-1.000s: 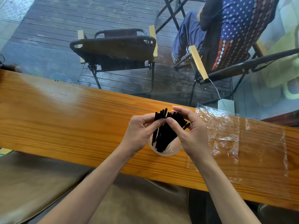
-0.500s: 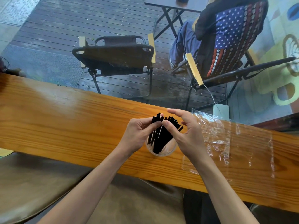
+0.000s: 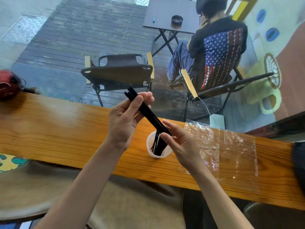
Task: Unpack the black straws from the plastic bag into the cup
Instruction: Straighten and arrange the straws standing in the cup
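1. A long wooden counter [image 3: 57, 129] of orange-toned, glossy planking ran across the view from left to right, its grain following its length.
2. A clear plastic cup [image 3: 152, 153] stood upright on the counter near the middle, close to the near edge; black straws [image 3: 159, 146] leaned inside it.
3. A flattened clear plastic bag [image 3: 231, 149] lay on the counter just to the right of the cup, crinkled and catching light.
4. A dark red rounded object [image 3: 7, 86] sat at the far left end of the counter; what it was could not be told.
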